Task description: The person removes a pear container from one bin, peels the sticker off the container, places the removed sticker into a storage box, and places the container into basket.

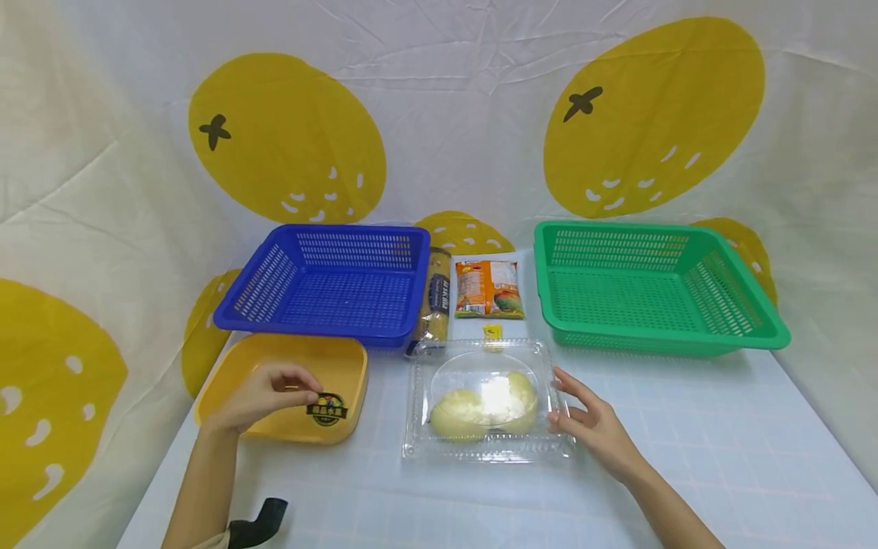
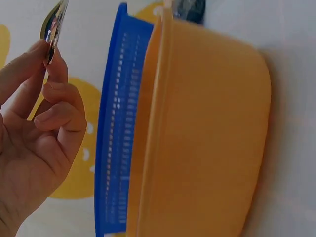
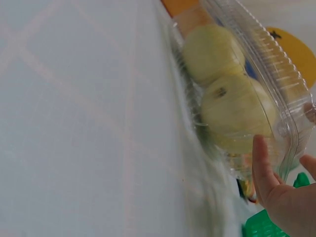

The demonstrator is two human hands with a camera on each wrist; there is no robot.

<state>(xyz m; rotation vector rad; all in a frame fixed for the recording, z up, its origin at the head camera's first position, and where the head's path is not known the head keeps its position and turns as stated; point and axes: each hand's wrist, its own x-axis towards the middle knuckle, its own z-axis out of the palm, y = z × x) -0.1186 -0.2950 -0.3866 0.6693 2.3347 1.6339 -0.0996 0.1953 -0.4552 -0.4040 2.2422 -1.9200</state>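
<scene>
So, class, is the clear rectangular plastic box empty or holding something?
Holding something: two round, pale yellow-green fruits show inside the clear rectangular plastic box.

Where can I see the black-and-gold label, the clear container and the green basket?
Black-and-gold label (image 1: 327,410): head view, middle of its printed face.
Clear container (image 1: 488,452): head view, its near rim.
Green basket (image 1: 617,297): head view, its bare floor.

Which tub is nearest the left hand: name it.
The yellow tub: the left hand is right by it, whereas the blue tub sits behind it and the green tub stands off to the right.
</scene>
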